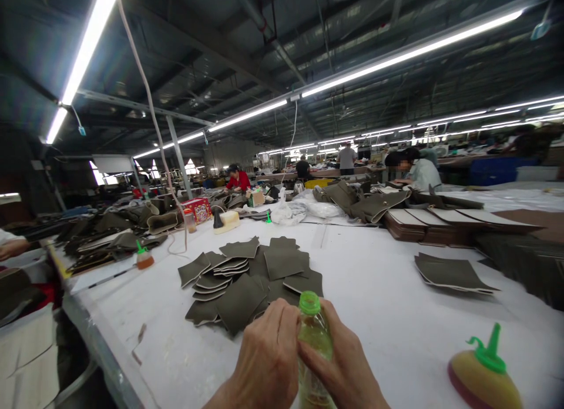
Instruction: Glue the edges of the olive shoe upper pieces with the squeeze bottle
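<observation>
A clear plastic bottle [315, 338] with a green top [309, 302] stands upright between my hands at the near edge of the view. Its lower part shows yellowish-green contents. My right hand [348, 362] grips it from the right, the thumb lying across its front. On the other side, my left hand [268, 353] is closed against the bottle, its fingers curled near the neck; their tips are partly hidden. Just beyond my hands lies a loose heap of dark olive cut pieces [247, 291] with pale edges.
A squeeze bottle [484, 371] with a green spout sits at the near right of the white table [365, 291]. Another small glue-coloured bottle [144, 257] stands left. Stacked panels [423, 227] and olive pieces [453, 274] lie right. Co-workers sit farther back.
</observation>
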### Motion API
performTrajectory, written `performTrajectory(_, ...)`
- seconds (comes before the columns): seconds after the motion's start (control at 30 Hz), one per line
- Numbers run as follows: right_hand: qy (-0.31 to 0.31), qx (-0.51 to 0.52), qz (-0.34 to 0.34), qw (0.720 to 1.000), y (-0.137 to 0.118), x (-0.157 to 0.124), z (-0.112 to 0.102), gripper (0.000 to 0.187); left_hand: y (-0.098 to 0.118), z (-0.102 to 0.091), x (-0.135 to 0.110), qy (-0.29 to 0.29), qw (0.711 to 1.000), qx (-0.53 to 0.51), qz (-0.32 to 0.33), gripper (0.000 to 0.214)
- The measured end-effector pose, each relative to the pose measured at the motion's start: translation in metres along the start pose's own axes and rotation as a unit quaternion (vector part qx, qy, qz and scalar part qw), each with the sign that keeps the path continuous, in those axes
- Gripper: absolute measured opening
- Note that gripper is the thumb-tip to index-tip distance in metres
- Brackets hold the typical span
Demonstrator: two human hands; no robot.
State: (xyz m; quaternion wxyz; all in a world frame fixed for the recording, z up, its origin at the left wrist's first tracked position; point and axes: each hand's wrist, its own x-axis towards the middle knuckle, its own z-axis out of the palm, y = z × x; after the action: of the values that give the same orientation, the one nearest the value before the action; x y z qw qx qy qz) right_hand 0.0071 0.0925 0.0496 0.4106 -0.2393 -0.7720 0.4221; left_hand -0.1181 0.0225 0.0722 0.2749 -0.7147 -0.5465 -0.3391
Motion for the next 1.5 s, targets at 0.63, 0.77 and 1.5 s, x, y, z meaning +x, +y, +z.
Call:
performTrajectory(0.63, 0.045, -0.005, -0.015, 0.999, 0.007, -0.001, 0.002, 0.04, -0.002, -0.008, 0.003, 0.036, 0.996, -0.077, -0.029, 0.015)
performTrajectory(0.77, 0.033, -0.013, -0.019, 0.999, 0.006, -0.002, 0.002, 0.039, -0.003, -0.01, 0.004, 0.012, 0.998, -0.056, -0.002, 0.015)
performTrajectory(1.5, 0.033, -0.111, -0.032, 0.993, 0.015, -0.005, 0.002, 0.05, 0.001, 0.002, 0.004, -0.025, 0.998, 0.039, -0.051, 0.016)
